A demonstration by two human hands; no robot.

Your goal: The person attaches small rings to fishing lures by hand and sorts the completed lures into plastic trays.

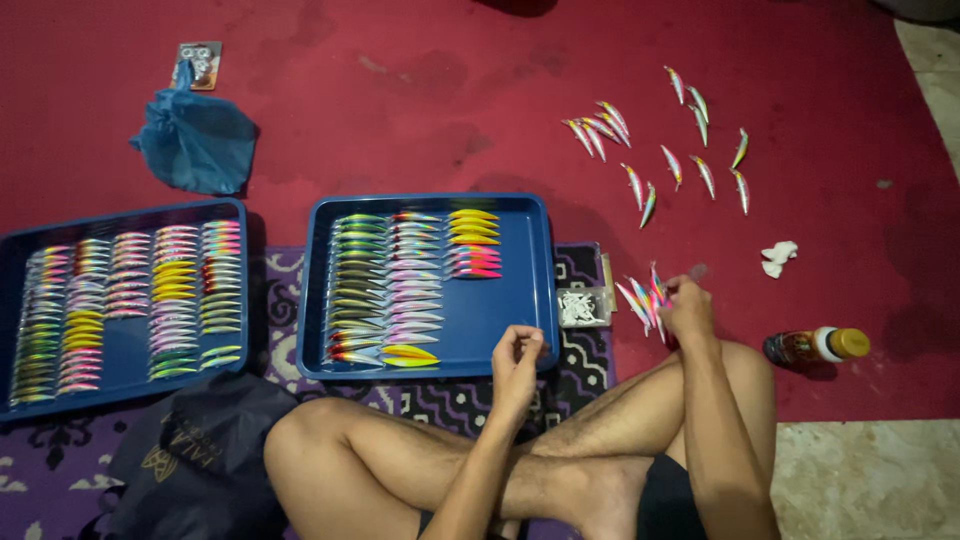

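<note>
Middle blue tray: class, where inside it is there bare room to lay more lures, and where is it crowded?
The middle blue tray is bare along its right side, between the short lure column and the right wall, and below that column. Its left half is crowded with packed lure rows.

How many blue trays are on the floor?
2. One tray lies at the left, filled with rows of lures. The other tray lies in the middle, just ahead of the left hand, about half filled.

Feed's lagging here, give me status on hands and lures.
Right hand gripping a bunch of lures. Left hand pinched shut, contents unclear, at the blue tray edge. Nothing blocking.
</note>
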